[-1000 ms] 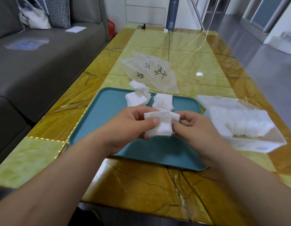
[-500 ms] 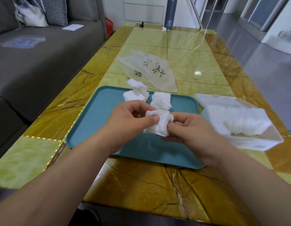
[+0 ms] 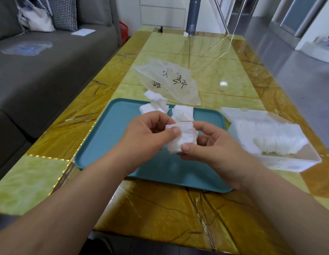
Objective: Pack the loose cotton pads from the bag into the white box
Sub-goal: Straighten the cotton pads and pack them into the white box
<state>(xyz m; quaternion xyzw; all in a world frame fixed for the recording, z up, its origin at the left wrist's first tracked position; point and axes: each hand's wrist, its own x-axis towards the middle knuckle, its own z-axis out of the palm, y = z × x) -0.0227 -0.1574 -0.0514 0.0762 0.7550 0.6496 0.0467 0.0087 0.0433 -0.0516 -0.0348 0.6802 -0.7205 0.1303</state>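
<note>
Cotton pads (image 3: 182, 139) in a small stack hang over the teal tray (image 3: 104, 144). The left hand (image 3: 147, 135) pinches the stack's left side and the right hand (image 3: 213, 146) grips its right. The part-filled white box (image 3: 292, 162) lies right of the tray.

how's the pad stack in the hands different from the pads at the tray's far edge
The held stack is pinched between the left hand and right hand above the teal tray; the loose pads lie untouched at its far edge. The held stack is gathered into one fanned bundle; the loose pads sit in separate small piles, one spilling onto the table. Both are white cotton pads.
</note>
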